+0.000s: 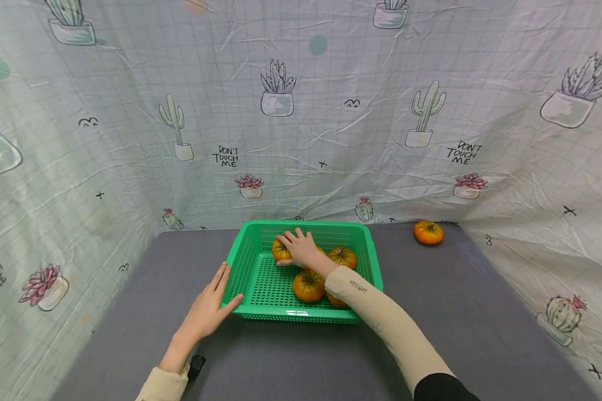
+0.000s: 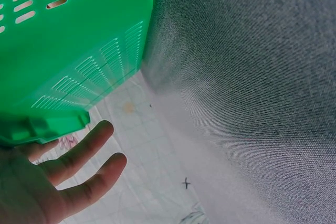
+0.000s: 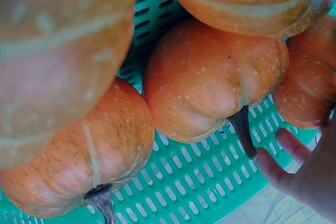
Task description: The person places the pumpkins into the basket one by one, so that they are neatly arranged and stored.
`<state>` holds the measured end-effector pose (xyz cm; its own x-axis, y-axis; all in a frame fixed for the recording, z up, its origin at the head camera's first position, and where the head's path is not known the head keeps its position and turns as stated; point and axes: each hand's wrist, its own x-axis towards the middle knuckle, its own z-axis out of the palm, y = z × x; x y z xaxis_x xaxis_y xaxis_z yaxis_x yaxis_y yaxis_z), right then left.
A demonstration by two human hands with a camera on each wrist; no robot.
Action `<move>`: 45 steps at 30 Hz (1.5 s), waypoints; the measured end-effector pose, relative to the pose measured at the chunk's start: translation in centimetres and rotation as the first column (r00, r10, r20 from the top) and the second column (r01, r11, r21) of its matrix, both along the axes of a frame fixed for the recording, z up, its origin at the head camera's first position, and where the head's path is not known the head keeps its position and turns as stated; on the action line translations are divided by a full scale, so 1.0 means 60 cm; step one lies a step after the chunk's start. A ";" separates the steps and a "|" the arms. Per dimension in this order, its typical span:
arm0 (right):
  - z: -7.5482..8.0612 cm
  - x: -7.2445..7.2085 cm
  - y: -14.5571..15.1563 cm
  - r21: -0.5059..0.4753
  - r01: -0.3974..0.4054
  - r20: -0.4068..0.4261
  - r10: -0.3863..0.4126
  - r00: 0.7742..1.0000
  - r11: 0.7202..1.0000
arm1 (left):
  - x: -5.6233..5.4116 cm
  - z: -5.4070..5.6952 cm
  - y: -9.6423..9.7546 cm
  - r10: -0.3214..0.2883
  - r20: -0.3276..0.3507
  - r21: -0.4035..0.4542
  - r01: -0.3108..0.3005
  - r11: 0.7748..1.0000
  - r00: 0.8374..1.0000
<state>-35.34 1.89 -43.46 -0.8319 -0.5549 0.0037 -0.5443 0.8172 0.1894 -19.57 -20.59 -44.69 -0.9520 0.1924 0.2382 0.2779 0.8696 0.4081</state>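
A green perforated plastic basket (image 1: 251,278) stands on the grey table with several orange pumpkins in it. My left hand (image 1: 205,309) rests at the basket's left rim, its fingers extended and thumb at the near corner. Reaching into the basket, my right hand (image 1: 301,250) holds a small pumpkin (image 1: 279,252) at the back left between thumb and fingers; the hand covers part of it. Nearer me sits another pumpkin (image 1: 308,286), and one more (image 1: 342,257) lies right of the wrist. In the right wrist view, a pumpkin (image 3: 210,87) with a dark stem is close to the fingertips (image 3: 268,166).
A lone pumpkin (image 1: 428,233) lies on the table (image 1: 431,289) at the back right, outside the basket. A printed cactus cloth (image 1: 321,139) hangs behind and along both sides. A black object (image 1: 197,367) is beside the left wrist.
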 end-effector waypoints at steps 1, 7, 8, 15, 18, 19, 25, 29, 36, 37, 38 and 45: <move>0.000 0.000 0.000 0.010 -0.001 -0.006 0.001 1.000 1.000 | 0.000 0.000 0.000 0.001 0.000 0.000 -0.001 1.000 1.000; 0.003 0.003 0.002 0.068 0.007 -0.010 -0.006 1.000 0.998 | 0.001 -0.001 0.001 0.000 0.004 0.002 0.000 1.000 1.000; 0.004 0.003 0.002 0.074 0.008 -0.009 -0.007 1.000 0.997 | 0.001 -0.001 0.002 0.000 0.005 0.002 0.000 1.000 1.000; 0.007 0.003 0.003 0.111 0.023 0.006 -0.024 1.000 0.993 | 0.001 0.001 0.002 0.004 0.001 0.001 -0.004 1.000 1.000; 0.007 0.002 0.003 0.120 0.026 0.015 -0.028 0.999 0.992 | 0.002 0.002 0.002 0.002 0.001 0.000 -0.002 1.000 1.000; 0.007 0.002 0.003 0.120 0.027 0.018 -0.029 0.999 0.992 | 0.002 0.002 0.002 0.002 0.001 0.000 -0.002 1.000 1.000; 0.012 0.003 0.006 0.088 0.031 0.061 -0.036 0.997 0.996 | 0.003 0.002 0.003 0.002 0.001 0.005 -0.002 1.000 1.000; 0.016 0.006 0.009 0.088 0.034 0.079 -0.041 0.996 0.996 | 0.003 0.002 0.003 0.001 0.001 0.005 -0.001 1.000 1.000; 0.034 0.014 0.012 0.070 0.027 0.110 -0.035 0.993 0.997 | 0.003 0.001 0.003 -0.001 0.001 0.010 0.001 1.000 1.000; 0.037 0.016 0.013 0.069 0.024 0.108 -0.032 0.994 0.997 | 0.003 0.000 0.003 -0.001 0.000 0.010 0.001 1.000 1.000; 0.042 0.019 0.015 0.060 0.016 0.106 -0.022 0.994 0.998 | 0.003 0.000 0.003 -0.001 0.000 0.011 0.001 1.000 1.000; 0.080 0.043 0.031 -0.027 -0.063 0.074 0.065 0.995 0.998 | 0.001 0.002 0.002 -0.002 -0.005 0.013 0.002 1.000 1.000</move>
<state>-32.77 3.74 -38.66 -0.7932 -0.6074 -0.0426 -0.6074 0.7843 0.1262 -19.48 -20.46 -44.58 -0.9505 0.1909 0.2452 0.2813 0.8638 0.4180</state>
